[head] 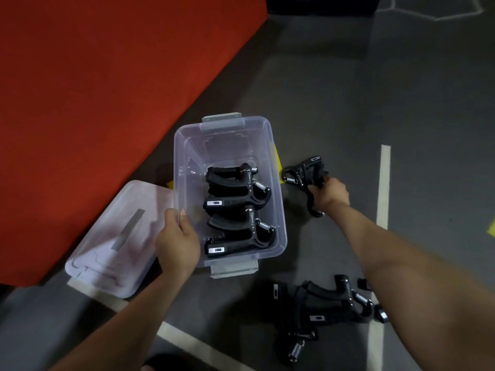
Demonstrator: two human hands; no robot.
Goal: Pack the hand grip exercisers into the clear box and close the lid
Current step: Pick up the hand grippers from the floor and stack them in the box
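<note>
Inside the clear box (278, 210) lie two black exercisers (238, 210), stacked near and far. Just right of it, the right hand (330, 194) clutches more exercisers (305, 174); the left hand (178, 238) grips its left wall, beside the lid (117, 239). Nearer than the box, loose exercisers (324, 303) lie on the floor (348, 103).

The right hand (330, 192) covers the handles of the exercisers (305, 174) it holds, so how many it holds is hard to tell. The right arm (407, 266) hides part of the pile of exercisers (321, 303) on the floor, and that pile is blurry. The left hand (178, 236) hides a bit of the clear box (278, 199) wall.
</note>
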